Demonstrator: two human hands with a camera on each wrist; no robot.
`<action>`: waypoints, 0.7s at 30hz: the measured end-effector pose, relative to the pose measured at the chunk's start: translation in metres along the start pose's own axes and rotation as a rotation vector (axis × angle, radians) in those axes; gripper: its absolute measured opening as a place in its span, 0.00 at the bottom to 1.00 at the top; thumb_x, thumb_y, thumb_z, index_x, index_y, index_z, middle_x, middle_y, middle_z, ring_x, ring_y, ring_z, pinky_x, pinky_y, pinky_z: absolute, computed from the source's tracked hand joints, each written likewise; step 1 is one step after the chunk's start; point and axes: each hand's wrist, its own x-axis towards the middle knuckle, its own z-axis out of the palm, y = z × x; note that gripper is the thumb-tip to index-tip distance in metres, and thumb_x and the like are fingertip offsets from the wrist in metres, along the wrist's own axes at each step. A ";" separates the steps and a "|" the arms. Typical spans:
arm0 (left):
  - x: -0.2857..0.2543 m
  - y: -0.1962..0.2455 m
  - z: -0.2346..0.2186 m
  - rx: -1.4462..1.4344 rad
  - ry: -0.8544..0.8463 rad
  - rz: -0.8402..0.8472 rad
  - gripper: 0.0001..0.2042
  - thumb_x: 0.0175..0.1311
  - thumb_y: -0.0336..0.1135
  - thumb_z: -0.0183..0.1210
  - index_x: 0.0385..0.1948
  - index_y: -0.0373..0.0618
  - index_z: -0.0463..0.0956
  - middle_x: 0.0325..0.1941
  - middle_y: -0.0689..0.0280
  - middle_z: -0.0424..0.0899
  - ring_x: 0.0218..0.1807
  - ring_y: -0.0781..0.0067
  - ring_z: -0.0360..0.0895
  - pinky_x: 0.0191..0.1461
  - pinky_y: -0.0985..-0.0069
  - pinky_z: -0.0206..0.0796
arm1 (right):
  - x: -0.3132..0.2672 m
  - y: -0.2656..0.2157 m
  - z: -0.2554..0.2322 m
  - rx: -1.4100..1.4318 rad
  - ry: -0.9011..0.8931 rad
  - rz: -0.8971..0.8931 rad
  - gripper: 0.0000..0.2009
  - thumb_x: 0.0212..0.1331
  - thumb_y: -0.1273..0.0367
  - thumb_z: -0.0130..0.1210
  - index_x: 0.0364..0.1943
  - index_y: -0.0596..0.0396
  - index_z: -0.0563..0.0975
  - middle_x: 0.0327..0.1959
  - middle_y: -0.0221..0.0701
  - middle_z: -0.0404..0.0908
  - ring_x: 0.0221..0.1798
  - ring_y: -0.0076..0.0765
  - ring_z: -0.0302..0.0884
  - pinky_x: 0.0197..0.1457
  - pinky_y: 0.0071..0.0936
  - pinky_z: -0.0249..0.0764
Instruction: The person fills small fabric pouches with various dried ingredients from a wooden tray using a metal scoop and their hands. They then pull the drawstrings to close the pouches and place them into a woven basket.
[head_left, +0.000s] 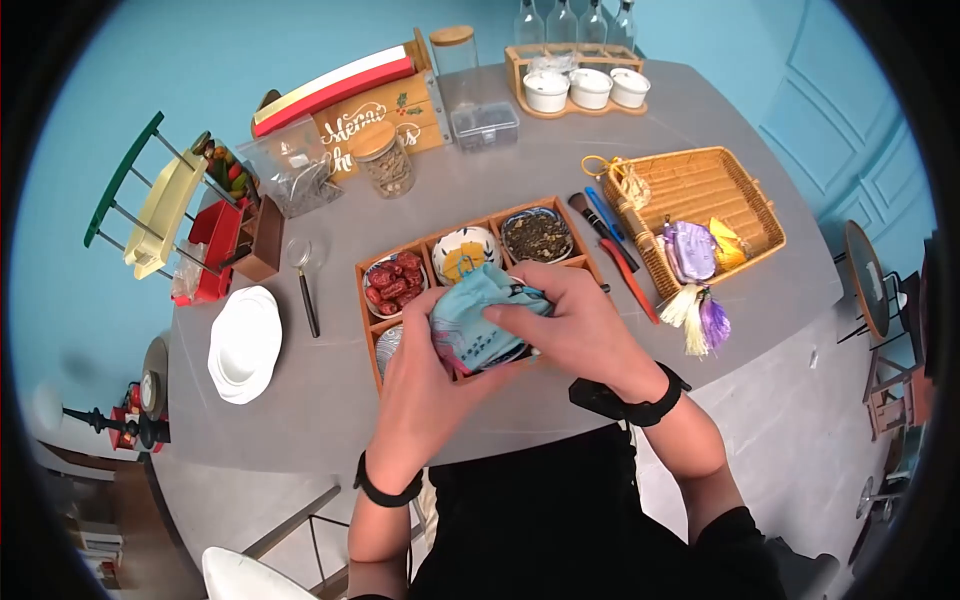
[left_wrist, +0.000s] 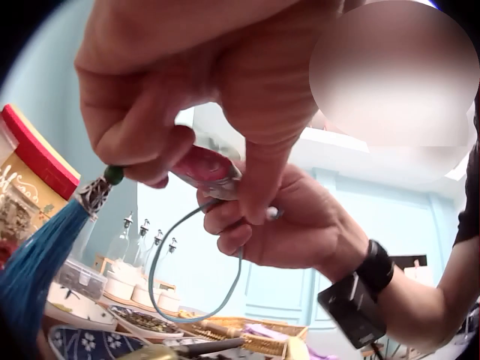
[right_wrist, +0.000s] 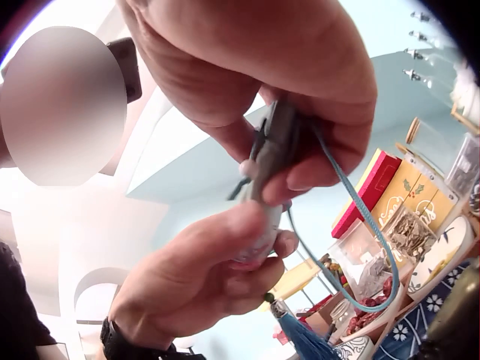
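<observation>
Both hands were busy with one small thing, a light blue pouch [head_left: 463,335], raised above the near side of a divided wooden box [head_left: 362,298]. The left hand [head_left: 412,395] had its fingers and thumb curled on one side of it, and the right hand [head_left: 580,325] pinched the other side. A thin blue cord [right_wrist: 391,260] hung in a loop beneath the right hand, and a blue tassel [left_wrist: 45,262] with a green bead dangled by the left fingers.

Just past the hands, in the box's far row, sat red dates [head_left: 393,284], then a bowl with yellow pieces [head_left: 465,264], then a bowl of dark dried leaves [head_left: 537,237]. The hands and pouch hid much of the nearer compartments.

Out to the right of the right hand lay a brush [head_left: 586,212], a blue pen [head_left: 604,213] and a red-handled tool [head_left: 620,262]. Beyond them on the bench [head_left: 325,400] stood a wicker basket [head_left: 735,180], holding a purple pouch [head_left: 690,250] and a yellow one. Left of the left hand were a dark-handled strainer [head_left: 308,300] and, farther out, a white dish [head_left: 245,345].
</observation>
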 end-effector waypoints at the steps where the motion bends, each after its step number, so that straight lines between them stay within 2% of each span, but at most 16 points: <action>1: -0.006 0.000 0.001 -0.192 -0.027 -0.082 0.31 0.53 0.31 0.72 0.58 0.40 0.64 0.43 0.62 0.82 0.38 0.79 0.78 0.37 0.80 0.68 | -0.006 -0.002 -0.004 0.012 0.030 -0.087 0.07 0.62 0.74 0.61 0.42 0.59 0.81 0.34 0.23 0.81 0.35 0.12 0.75 0.39 0.18 0.73; 2: -0.009 -0.001 0.001 -0.202 -0.024 -0.073 0.31 0.53 0.31 0.72 0.58 0.40 0.64 0.43 0.62 0.82 0.38 0.79 0.78 0.37 0.80 0.68 | -0.012 -0.006 -0.009 -0.001 0.033 -0.090 0.07 0.62 0.74 0.61 0.42 0.59 0.81 0.34 0.23 0.81 0.35 0.12 0.75 0.39 0.18 0.73; 4: -0.014 -0.007 0.002 -0.524 -0.130 -0.236 0.19 0.59 0.30 0.68 0.49 0.38 0.72 0.36 0.68 0.83 0.34 0.89 0.75 0.33 0.86 0.64 | -0.023 -0.015 -0.022 -0.002 -0.019 0.050 0.09 0.61 0.74 0.62 0.45 0.59 0.81 0.34 0.24 0.80 0.34 0.11 0.73 0.35 0.16 0.71; 5: -0.015 -0.006 0.004 -0.536 -0.110 -0.251 0.09 0.62 0.27 0.65 0.40 0.37 0.77 0.28 0.71 0.83 0.29 0.89 0.73 0.31 0.87 0.63 | -0.028 -0.023 -0.025 -0.001 -0.007 0.075 0.08 0.61 0.73 0.61 0.43 0.60 0.81 0.29 0.23 0.78 0.32 0.13 0.71 0.33 0.18 0.68; 6: -0.019 -0.006 0.008 -0.547 -0.119 -0.241 0.09 0.62 0.27 0.65 0.40 0.37 0.77 0.28 0.71 0.83 0.29 0.89 0.73 0.31 0.87 0.63 | -0.033 -0.023 -0.025 -0.014 0.005 0.076 0.08 0.61 0.73 0.61 0.43 0.60 0.81 0.29 0.23 0.78 0.32 0.13 0.71 0.33 0.18 0.68; 8: -0.025 -0.008 0.022 -0.393 -0.033 -0.153 0.07 0.62 0.27 0.65 0.38 0.39 0.78 0.26 0.72 0.82 0.27 0.90 0.73 0.30 0.89 0.62 | -0.044 -0.022 -0.030 -0.028 -0.015 -0.078 0.09 0.62 0.72 0.61 0.44 0.60 0.81 0.29 0.23 0.77 0.32 0.14 0.70 0.34 0.18 0.68; 9: -0.029 -0.007 0.023 -0.319 -0.089 -0.161 0.08 0.61 0.26 0.65 0.39 0.39 0.78 0.31 0.70 0.84 0.31 0.88 0.77 0.33 0.88 0.65 | -0.049 -0.016 -0.033 -0.102 0.003 -0.138 0.10 0.62 0.71 0.61 0.45 0.59 0.81 0.29 0.23 0.77 0.33 0.15 0.69 0.35 0.19 0.68; 10: -0.033 -0.005 0.027 -0.339 -0.114 -0.142 0.08 0.61 0.26 0.65 0.39 0.39 0.78 0.31 0.70 0.84 0.31 0.88 0.77 0.33 0.88 0.65 | -0.059 -0.020 -0.036 -0.075 0.007 -0.064 0.11 0.62 0.71 0.63 0.47 0.57 0.81 0.32 0.22 0.80 0.28 0.13 0.72 0.28 0.14 0.68; 13: -0.047 -0.008 0.031 -0.462 -0.004 -0.010 0.11 0.62 0.24 0.63 0.46 0.40 0.77 0.42 0.66 0.84 0.38 0.80 0.80 0.37 0.83 0.71 | -0.080 -0.016 -0.052 -0.103 0.109 -0.075 0.10 0.62 0.71 0.63 0.46 0.57 0.82 0.31 0.22 0.81 0.27 0.13 0.72 0.28 0.14 0.69; 14: -0.052 -0.015 0.027 -0.469 -0.019 0.004 0.11 0.62 0.24 0.63 0.46 0.40 0.77 0.42 0.66 0.84 0.38 0.80 0.80 0.37 0.83 0.71 | -0.088 -0.017 -0.063 -0.095 0.155 -0.036 0.10 0.63 0.70 0.61 0.46 0.57 0.82 0.31 0.23 0.81 0.29 0.14 0.74 0.30 0.16 0.70; 16: -0.066 -0.030 0.014 -0.466 0.061 -0.072 0.08 0.67 0.26 0.56 0.45 0.42 0.76 0.35 0.68 0.82 0.31 0.81 0.76 0.31 0.85 0.66 | -0.106 -0.012 -0.087 -0.104 0.273 -0.012 0.09 0.65 0.70 0.60 0.46 0.56 0.82 0.33 0.23 0.81 0.32 0.14 0.77 0.32 0.16 0.74; 18: -0.080 -0.046 -0.007 -0.508 0.024 -0.173 0.02 0.69 0.28 0.54 0.38 0.42 0.74 0.28 0.69 0.77 0.24 0.84 0.71 0.27 0.86 0.61 | -0.121 -0.014 -0.117 -0.146 0.391 -0.018 0.09 0.66 0.70 0.58 0.46 0.57 0.81 0.34 0.21 0.81 0.36 0.14 0.78 0.35 0.16 0.75; 19: -0.085 -0.054 -0.016 -0.504 0.022 -0.168 0.02 0.69 0.28 0.54 0.38 0.42 0.74 0.28 0.69 0.77 0.24 0.84 0.71 0.27 0.86 0.61 | -0.125 -0.007 -0.137 -0.234 0.426 -0.148 0.08 0.66 0.70 0.58 0.45 0.57 0.81 0.33 0.21 0.81 0.36 0.14 0.76 0.37 0.17 0.74; 20: -0.091 -0.061 -0.023 -0.500 0.077 -0.211 0.03 0.70 0.28 0.54 0.34 0.42 0.72 0.23 0.71 0.72 0.22 0.86 0.66 0.24 0.86 0.55 | -0.133 -0.018 -0.151 -0.282 0.535 -0.023 0.08 0.66 0.69 0.58 0.44 0.58 0.81 0.33 0.21 0.80 0.35 0.14 0.75 0.38 0.16 0.72; 21: -0.094 -0.070 -0.029 -0.498 0.131 -0.252 0.07 0.70 0.29 0.54 0.29 0.43 0.70 0.18 0.74 0.67 0.19 0.88 0.60 0.22 0.85 0.49 | -0.137 -0.015 -0.169 -0.315 0.593 -0.068 0.10 0.66 0.65 0.58 0.45 0.54 0.81 0.27 0.17 0.77 0.27 0.09 0.69 0.28 0.13 0.64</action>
